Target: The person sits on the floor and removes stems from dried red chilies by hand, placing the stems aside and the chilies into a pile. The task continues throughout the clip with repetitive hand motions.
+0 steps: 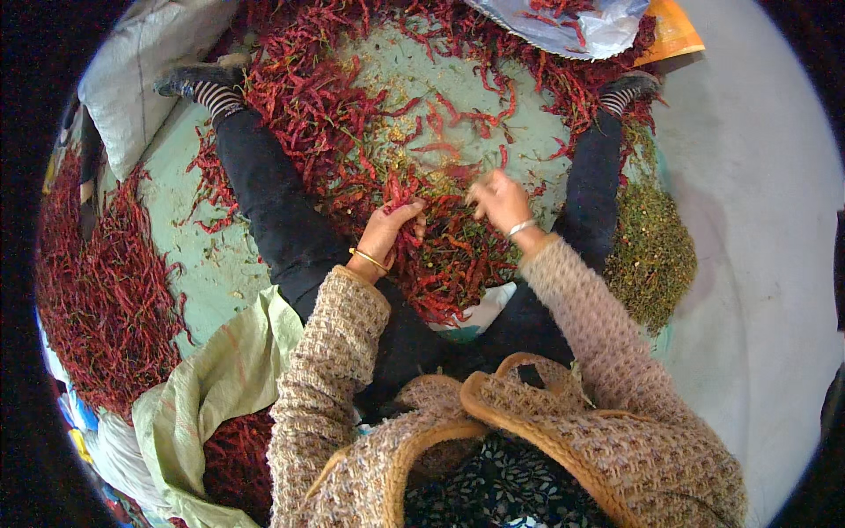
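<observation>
Dried red chillies (455,257) lie heaped between my outstretched legs, many with greenish stalks. Over the left side of this heap, my left hand (391,232) grips a small bunch of dried red chillies (400,191), their tips poking up past the thumb. My right hand (500,203) is just above the heap's right side, its fingers curled and blurred. Whether it pinches something small cannot be made out. Loose chillies (455,122) and pale yellow seeds are scattered beyond both hands on a light green sheet (528,79).
A long chilli pile (310,99) runs by my left leg (264,191). Stalks and debris (650,257) are piled outside my right leg (593,178). More chillies (105,284), a white sack (142,79) and a pale green woven sack (211,383) are at left. A plastic bag (574,33) holds chillies at the far end.
</observation>
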Available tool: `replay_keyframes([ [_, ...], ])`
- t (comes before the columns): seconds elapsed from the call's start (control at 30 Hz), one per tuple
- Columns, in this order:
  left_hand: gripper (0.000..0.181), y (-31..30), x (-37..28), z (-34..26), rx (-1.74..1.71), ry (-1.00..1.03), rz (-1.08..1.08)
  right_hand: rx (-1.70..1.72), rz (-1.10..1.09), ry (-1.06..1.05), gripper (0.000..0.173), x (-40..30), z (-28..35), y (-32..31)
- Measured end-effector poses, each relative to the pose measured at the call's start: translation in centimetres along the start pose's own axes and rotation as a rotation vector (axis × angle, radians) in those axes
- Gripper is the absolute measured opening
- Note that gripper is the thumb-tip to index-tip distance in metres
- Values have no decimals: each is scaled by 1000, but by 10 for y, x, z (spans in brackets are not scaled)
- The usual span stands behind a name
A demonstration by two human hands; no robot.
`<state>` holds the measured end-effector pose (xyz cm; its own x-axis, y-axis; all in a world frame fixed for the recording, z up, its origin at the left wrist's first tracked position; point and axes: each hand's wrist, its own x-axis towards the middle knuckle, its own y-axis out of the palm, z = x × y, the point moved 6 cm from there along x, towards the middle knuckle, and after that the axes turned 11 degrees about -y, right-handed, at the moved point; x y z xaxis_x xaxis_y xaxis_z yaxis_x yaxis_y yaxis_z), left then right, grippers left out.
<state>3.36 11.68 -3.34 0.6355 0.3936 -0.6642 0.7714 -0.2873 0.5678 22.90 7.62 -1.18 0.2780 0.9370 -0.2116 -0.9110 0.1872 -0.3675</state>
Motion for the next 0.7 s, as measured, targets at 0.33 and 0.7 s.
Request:
replay_keyframes([
  [0.33,9,2,2,6,266,25,32,422,396,48,14,-46,39,58],
  [0.7,9,0,11,2,86,46,-43,-730,-33,-267,29,97,-4,-43],
])
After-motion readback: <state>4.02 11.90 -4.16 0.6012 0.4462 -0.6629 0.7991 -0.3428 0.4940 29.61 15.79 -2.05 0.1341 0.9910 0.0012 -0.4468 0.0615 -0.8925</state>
